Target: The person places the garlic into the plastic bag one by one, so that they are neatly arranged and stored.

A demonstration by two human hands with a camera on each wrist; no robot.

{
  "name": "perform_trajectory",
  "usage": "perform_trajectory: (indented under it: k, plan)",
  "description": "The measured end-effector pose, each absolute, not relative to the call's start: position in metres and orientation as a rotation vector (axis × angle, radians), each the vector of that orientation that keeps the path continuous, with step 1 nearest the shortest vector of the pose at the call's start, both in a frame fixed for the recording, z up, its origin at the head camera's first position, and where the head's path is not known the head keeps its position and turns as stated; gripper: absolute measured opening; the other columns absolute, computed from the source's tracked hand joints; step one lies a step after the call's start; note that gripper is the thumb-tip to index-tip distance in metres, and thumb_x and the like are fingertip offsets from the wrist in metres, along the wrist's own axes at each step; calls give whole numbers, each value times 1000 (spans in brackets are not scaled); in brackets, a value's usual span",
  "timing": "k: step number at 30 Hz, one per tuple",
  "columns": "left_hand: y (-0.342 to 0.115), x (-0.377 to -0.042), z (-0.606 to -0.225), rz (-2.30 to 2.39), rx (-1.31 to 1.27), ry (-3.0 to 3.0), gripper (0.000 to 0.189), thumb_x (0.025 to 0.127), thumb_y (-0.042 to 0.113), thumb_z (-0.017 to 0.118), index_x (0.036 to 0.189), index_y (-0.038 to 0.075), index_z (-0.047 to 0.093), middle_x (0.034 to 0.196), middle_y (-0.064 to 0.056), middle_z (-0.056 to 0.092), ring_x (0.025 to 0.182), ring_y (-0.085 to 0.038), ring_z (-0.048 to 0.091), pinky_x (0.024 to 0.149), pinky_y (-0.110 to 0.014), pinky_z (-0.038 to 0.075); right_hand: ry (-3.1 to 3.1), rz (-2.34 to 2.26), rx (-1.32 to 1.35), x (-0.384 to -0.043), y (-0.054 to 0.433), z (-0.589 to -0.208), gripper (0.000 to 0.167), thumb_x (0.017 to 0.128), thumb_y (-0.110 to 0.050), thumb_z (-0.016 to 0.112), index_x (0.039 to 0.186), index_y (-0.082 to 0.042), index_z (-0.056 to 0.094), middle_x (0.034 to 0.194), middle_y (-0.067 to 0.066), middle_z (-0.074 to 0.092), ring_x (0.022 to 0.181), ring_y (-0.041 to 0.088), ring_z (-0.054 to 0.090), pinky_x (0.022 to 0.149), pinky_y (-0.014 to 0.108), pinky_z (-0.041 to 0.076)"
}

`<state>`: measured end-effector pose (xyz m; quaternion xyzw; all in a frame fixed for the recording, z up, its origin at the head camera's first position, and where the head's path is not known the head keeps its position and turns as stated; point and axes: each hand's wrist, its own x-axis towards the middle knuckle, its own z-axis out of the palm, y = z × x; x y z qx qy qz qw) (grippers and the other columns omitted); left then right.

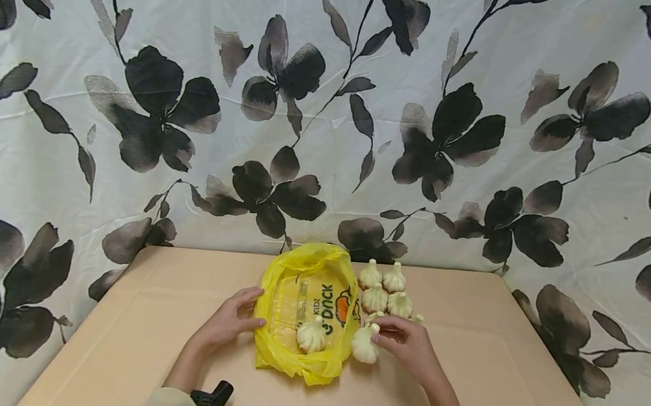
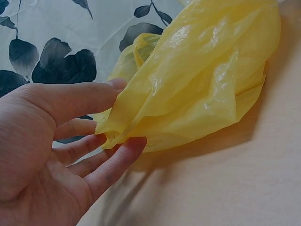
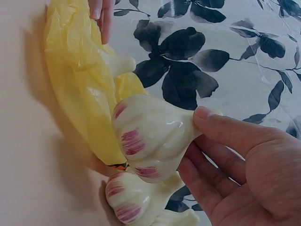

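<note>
A yellow plastic bag (image 1: 297, 371) with printed lettering lies mouth-up on the table, one garlic bulb (image 1: 311, 335) inside it. My left hand (image 1: 230, 320) grips the bag's left edge, thumb on one side and fingers on the other, as the left wrist view shows. Between thumb and fingers, my right hand (image 1: 406, 348) pinches a second garlic bulb (image 3: 153, 136) by its stem. That bulb is glossy, cream-white with pink streaks, and is held just right of the bag's rim. Beyond the right hand, several more garlic bulbs (image 1: 375, 297) sit in two rows, the nearest partly hidden by the fingers.
The light tan table (image 1: 498, 370) extends to both sides of the bag. Behind it hangs a white cloth (image 1: 360, 147) with dark floral print. Below the left hand, a black wrist device (image 1: 213, 396) shows beside the sleeve.
</note>
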<state>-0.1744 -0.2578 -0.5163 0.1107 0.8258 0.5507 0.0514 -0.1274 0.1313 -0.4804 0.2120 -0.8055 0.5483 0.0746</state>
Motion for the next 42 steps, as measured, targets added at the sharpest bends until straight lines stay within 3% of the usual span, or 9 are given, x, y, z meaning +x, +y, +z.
perform_trajectory:
  k: [14, 20, 28, 42]
  plan:
    - [-257, -174, -518, 1673, 335, 2508, 72, 82, 19, 77, 145, 9, 43, 156, -11, 32, 137, -37, 41, 113, -54, 34, -2446, 1707, 629, -127, 123, -475, 32, 83, -14, 75, 108, 4, 68, 105, 17, 71, 92, 15, 69, 80, 21, 57]
    - [-257, -174, -518, 1684, 328, 2502, 72, 82, 18, 77, 145, 9, 43, 156, -11, 32, 137, -37, 41, 111, -54, 36, -2449, 1714, 638, -129, 120, -474, 29, 83, -12, 75, 109, 0, 69, 109, 20, 69, 95, 16, 70, 82, 19, 56]
    - [-256, -173, -518, 1676, 341, 2515, 72, 82, 19, 77, 144, 9, 43, 155, -11, 33, 137, -37, 41, 113, -54, 35, -2446, 1718, 652, -130, 115, -474, 32, 82, -11, 75, 110, 3, 69, 109, 20, 69, 94, 6, 67, 82, 19, 56]
    - [-257, -174, -518, 1665, 339, 2515, 71, 83, 17, 76, 145, 8, 43, 155, -11, 33, 138, -37, 40, 114, -54, 32, -2452, 1719, 691, -132, 104, -468, 27, 83, -14, 75, 107, -2, 70, 104, 16, 71, 92, 14, 69, 83, 21, 56]
